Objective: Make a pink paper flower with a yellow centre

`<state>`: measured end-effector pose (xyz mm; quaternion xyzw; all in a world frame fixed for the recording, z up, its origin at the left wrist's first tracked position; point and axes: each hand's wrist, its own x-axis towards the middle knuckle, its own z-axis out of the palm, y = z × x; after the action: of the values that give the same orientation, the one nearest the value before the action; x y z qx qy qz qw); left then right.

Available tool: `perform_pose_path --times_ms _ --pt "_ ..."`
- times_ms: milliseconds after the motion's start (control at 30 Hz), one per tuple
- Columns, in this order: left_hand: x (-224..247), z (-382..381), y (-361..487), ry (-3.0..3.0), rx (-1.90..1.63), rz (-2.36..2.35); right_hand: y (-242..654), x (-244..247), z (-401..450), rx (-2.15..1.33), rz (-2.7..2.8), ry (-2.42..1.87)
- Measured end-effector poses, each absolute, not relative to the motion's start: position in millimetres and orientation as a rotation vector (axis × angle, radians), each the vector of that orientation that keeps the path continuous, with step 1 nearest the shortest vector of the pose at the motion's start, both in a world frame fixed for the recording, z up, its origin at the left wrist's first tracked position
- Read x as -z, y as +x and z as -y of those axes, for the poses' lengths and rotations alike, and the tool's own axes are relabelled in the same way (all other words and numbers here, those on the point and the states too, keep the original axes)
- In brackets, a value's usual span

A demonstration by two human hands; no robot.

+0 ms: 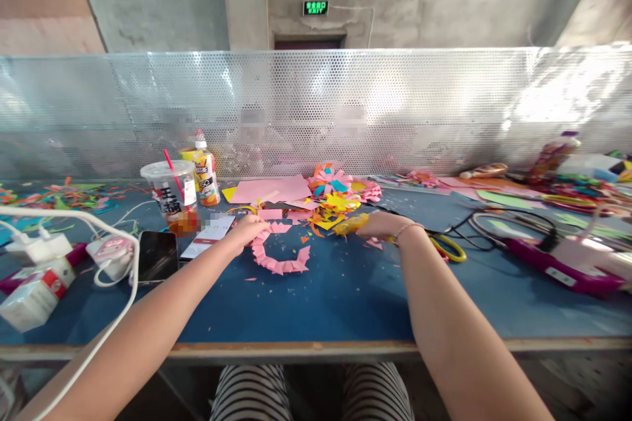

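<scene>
A curved chain of folded pink paper (281, 266) lies on the blue table (316, 316), open toward the upper right. My left hand (251, 231) is at its upper left end, fingers closed on it. My right hand (378, 225) is farther right, beside yellow paper pieces (348, 226); its fingers are blurred and I cannot make out whether they hold anything. Behind the hands are pink sheets (276, 189) and a heap of pink, yellow, orange and blue folded paper (333, 185).
To the left are a plastic cup (170, 200), a bottle (206, 177), a phone (157, 258) and a white cable. Scissors with yellow handles (449, 248), black cables and a purple power strip (563, 270) are to the right. A perforated metal screen (316, 112) stands behind.
</scene>
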<state>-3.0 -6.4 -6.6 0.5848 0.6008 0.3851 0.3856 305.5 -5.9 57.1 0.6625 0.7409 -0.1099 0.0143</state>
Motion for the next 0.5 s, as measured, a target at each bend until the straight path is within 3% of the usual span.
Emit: perform_pose_path --times_ms 167,333,500 --pt "10 5 -2 1.516 -0.961 -1.601 290 -55 0 0.064 -2.705 1.94" --pt "11 5 2 1.414 -1.006 -1.543 266 -44 -5 -0.248 -2.786 2.089" --pt "4 11 8 1.237 -1.017 -1.451 256 -35 -9 -0.314 -2.888 2.062"
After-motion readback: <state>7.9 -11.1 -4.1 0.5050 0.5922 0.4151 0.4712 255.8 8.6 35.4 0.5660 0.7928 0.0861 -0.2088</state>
